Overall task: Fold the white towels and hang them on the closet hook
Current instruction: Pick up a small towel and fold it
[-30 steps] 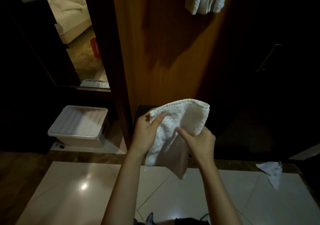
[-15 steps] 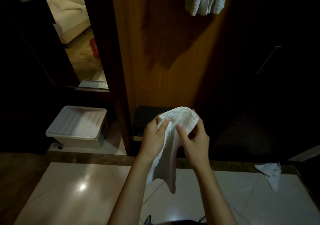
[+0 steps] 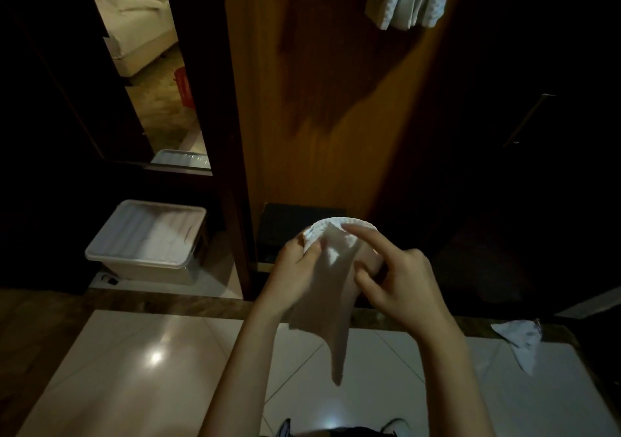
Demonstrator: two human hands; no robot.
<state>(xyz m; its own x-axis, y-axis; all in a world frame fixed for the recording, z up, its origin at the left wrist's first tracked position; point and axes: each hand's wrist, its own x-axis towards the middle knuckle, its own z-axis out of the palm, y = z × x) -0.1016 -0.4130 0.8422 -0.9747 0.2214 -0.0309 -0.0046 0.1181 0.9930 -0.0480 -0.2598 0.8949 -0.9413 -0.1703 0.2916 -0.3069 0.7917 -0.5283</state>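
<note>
The left hand [image 3: 295, 268] pinches the towel's [image 3: 324, 289] top edge, and the right hand [image 3: 400, 278] pinches the other end with thumb and curled fingers, forefinger laid along the fold; the towel hangs between them, in front of the closet panel [image 3: 319, 117]. It looks light, soft and limp, so it is best held at the top corners. Since a second ago it has narrowed from a spread square to a bunched strip.

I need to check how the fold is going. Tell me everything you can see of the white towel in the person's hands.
The white towel is small, with a nubby woven terry look, and mostly in shadow. It is held in the air in front of the wooden closet panel, above the tiled floor. Its top edge arches between the hands: the left hand pinches the left end, and the right hand grips the right side. The rest hangs limp, narrowing to a point. It touches only the hands.
</note>
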